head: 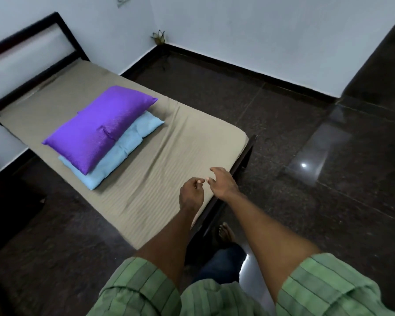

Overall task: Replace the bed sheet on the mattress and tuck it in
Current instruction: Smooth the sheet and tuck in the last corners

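Tan bed sheet (128,169) covers the mattress, long axis running up-left away from us, purple pillow (98,126) stacked on blue pillow (121,156). Left hand (191,193) loosely curled, empty, over the near edge; right hand (224,184) spread, empty, nearer the corner.

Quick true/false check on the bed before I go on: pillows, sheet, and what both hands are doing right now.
1. The purple pillow lies on top of the light blue pillow. True.
2. The beige sheet is stripped off the mattress. False: it covers the mattress, with some wrinkles.
3. The left hand grips the purple pillow. False: it hangs over the sheet near the bed's edge, holding nothing.
4. The right hand holds nothing, fingers loosely spread. True.
5. Both pillows lie on the floor. False: they are on the bed.
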Motion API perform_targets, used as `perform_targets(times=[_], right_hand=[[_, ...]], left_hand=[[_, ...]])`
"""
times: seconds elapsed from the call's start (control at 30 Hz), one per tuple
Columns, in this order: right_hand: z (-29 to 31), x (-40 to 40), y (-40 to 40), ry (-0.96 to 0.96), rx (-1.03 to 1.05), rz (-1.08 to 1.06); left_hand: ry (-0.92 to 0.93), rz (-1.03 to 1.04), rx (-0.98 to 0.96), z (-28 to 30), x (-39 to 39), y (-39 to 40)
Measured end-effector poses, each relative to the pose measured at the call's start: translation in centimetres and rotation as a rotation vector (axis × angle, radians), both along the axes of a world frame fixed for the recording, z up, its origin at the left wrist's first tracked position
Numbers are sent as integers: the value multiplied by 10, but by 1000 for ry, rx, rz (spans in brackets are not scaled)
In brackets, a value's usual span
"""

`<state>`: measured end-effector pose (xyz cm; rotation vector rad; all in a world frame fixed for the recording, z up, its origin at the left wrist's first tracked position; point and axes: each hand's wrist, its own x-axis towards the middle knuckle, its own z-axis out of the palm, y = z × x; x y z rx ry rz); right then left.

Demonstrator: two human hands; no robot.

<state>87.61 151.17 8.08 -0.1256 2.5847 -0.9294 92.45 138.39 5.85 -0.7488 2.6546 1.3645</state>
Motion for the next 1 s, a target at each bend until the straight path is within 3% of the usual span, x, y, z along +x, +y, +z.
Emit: perform_targets(times=[0.27, 0.67, 1.0], right_hand=[[-14, -137, 22, -57, 90, 145], [-51, -327, 7, -127, 51, 338], [-120, -528, -20, -104, 123, 671]], left_hand=[[-14, 130, 64, -23, -135, 36], [13, 322, 2, -28, -306, 14], [-56, 615, -39, -93, -475, 17]])
